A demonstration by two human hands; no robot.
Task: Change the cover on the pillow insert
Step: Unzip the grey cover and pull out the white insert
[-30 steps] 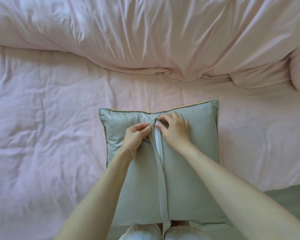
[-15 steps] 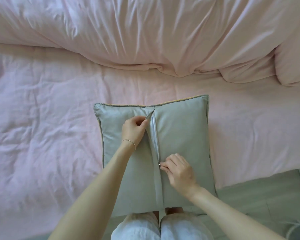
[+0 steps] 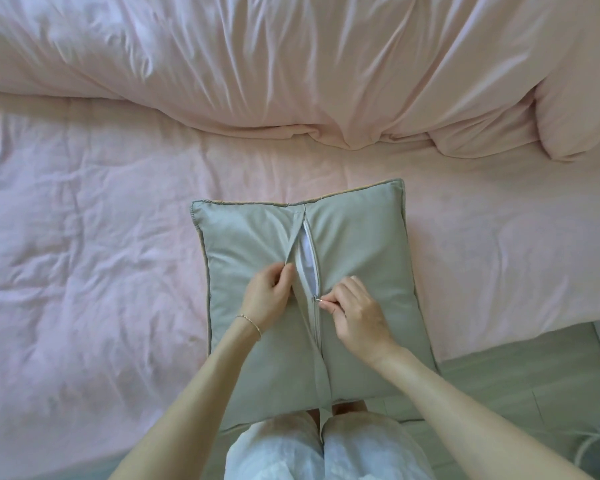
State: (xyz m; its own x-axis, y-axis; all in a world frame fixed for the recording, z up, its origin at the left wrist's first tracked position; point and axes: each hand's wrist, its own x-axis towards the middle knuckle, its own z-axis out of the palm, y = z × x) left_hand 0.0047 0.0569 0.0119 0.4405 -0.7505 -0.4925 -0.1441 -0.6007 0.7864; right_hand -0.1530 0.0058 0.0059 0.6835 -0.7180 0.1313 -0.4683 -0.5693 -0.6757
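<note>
Our right hand (image 3: 357,313) pinches the zipper pull (image 3: 317,299) midway along the zipper, which runs lengthwise toward us down the grey cover (image 3: 361,244), while our left hand (image 3: 267,294) grips the flap just beside it.

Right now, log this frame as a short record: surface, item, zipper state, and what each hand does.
surface: pink bed sheet
item: grey-green cushion cover, zipper side up
zipper: open along its far part, white pillow insert showing; closed nearer the person
left hand: grips the cover flap beside the opening
right hand: pinches the zipper pull
</note>
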